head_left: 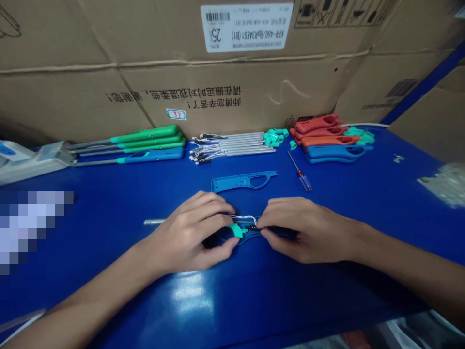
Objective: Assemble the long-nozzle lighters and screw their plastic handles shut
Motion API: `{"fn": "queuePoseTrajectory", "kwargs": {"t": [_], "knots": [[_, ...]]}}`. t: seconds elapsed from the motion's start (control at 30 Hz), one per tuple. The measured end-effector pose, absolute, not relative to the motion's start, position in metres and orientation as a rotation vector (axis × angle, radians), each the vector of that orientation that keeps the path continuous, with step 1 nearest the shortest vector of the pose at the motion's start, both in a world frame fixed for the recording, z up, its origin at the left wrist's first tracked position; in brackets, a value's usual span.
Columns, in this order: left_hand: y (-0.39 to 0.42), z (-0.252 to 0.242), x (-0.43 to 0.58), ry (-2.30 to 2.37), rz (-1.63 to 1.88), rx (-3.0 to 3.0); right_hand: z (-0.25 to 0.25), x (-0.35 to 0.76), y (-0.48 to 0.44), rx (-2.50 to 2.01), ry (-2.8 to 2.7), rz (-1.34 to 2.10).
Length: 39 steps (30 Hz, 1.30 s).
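On the glossy blue surface [163,300], the left hand [199,230] has its fingers clamped on an open blue plastic handle half [250,238], beside its curved turquoise plastic trigger [237,230]. The right hand's [308,230] fingers pinch a small black component [251,227] with thin white wires [247,216] over that half. Another blue plastic handle half [232,183] lies just beyond, near a clear-handled screwdriver [304,181].

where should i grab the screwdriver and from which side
Probably by the thick handle, with the right hand coming from the near side. The screwdriver lies slantwise, its handle toward the person and nearer that hand, while its thin shaft points away toward the cardboard.
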<state>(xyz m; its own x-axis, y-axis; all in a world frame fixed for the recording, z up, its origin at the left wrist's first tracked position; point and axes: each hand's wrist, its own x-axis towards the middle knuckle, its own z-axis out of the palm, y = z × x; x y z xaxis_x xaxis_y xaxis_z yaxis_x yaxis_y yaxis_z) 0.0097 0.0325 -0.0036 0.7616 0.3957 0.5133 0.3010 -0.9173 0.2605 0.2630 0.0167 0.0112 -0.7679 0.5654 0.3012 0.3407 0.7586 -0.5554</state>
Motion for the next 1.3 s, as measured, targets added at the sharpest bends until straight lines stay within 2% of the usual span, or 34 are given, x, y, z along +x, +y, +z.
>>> {"fn": "queuePoseTrajectory", "kwargs": {"t": [0.77, 0.97, 1.3], "knots": [[0.0274, -0.0015, 0.0120, 0.791, 0.736, 2.721, 0.0107, 0.2638, 0.0163, -0.739, -2.490, 0.643], [0.0271, -0.0030, 0.0125, 0.784, 0.808, 2.689, 0.0092, 0.2635, 0.0159, -0.738, -2.488, 0.643], [0.0294, 0.0014, 0.0092, 0.777, 0.705, 2.682, 0.0084, 0.2634, 0.0166, -0.747, -2.486, 0.645]]}}
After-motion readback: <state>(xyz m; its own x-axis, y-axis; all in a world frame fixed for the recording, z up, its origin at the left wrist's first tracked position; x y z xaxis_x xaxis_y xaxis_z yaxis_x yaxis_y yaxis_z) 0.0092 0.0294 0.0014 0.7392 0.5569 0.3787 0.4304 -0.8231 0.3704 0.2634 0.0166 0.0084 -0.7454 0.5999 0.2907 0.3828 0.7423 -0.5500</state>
